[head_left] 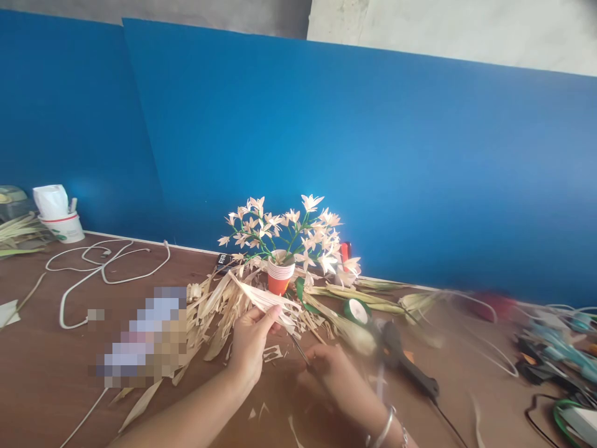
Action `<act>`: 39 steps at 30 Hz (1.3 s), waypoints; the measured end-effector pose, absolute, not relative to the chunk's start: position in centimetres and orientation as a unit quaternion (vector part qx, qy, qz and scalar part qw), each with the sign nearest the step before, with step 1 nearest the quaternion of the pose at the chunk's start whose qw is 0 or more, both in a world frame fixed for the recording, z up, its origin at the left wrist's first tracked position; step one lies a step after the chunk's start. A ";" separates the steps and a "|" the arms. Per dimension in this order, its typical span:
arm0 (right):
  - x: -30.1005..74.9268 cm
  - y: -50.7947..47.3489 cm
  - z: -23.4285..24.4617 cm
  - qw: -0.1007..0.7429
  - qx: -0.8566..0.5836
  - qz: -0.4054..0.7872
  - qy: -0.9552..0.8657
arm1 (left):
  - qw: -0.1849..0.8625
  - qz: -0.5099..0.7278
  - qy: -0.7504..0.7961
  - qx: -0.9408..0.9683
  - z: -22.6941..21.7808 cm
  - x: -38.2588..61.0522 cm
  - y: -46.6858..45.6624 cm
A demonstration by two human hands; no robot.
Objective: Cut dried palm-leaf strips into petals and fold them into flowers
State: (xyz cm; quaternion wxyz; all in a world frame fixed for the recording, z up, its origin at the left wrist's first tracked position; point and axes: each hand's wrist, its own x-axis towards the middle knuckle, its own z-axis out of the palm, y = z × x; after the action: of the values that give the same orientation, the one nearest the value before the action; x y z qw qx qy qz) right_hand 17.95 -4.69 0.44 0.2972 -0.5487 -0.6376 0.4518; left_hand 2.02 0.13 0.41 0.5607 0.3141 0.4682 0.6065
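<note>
My left hand (250, 341) pinches a pale dried husk strip (261, 297) that reaches up and left from my fingers. My right hand (336, 373) is closed round a thin dark tool (300, 348) whose tip points toward the strip; I cannot make out what kind of tool it is. A silver bangle sits on my right wrist. Behind my hands an orange paper cup (278, 277) holds a bunch of cream husk flowers (289, 233) on green stems. Loose husk pieces (217, 305) lie heaped to the left of the cup.
A black glue gun (403, 361) with its cord lies right of my right hand, beside a roll of green tape (357, 310). White cables (105, 267) coil at the left, near a white cup (63, 225). Tangled wires and tools (555, 348) crowd the right. A blue board (326, 155) backs the brown table (41, 373).
</note>
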 end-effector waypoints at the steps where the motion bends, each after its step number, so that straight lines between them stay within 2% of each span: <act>1: 18.0 -4.7 0.4 0.297 -0.550 0.456 -0.634 | 0.563 0.604 0.468 0.316 0.3 2.0 0.1; 18: 18.2 -4.8 0.0 0.304 -0.540 0.442 -0.648 | 0.565 0.612 0.464 0.301 0.2 2.1 -0.3; 26: 17.9 -4.9 0.6 0.279 -0.559 0.413 -0.663 | 0.594 0.612 0.442 0.277 0.2 2.1 -0.4; 33: 17.8 -4.6 0.8 0.297 -0.553 0.446 -0.638 | 0.620 0.601 0.391 0.318 0.0 2.1 -0.3; 39: 18.4 -4.6 0.6 0.287 -0.551 0.516 -0.589 | 0.560 0.595 0.438 0.373 0.7 1.6 0.2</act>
State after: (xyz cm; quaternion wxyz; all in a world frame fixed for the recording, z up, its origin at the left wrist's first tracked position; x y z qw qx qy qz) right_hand 18.37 -4.57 0.55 0.2868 -0.5514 -0.5892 0.5163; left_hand 1.62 0.24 0.69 0.5604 0.3732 0.4383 0.5955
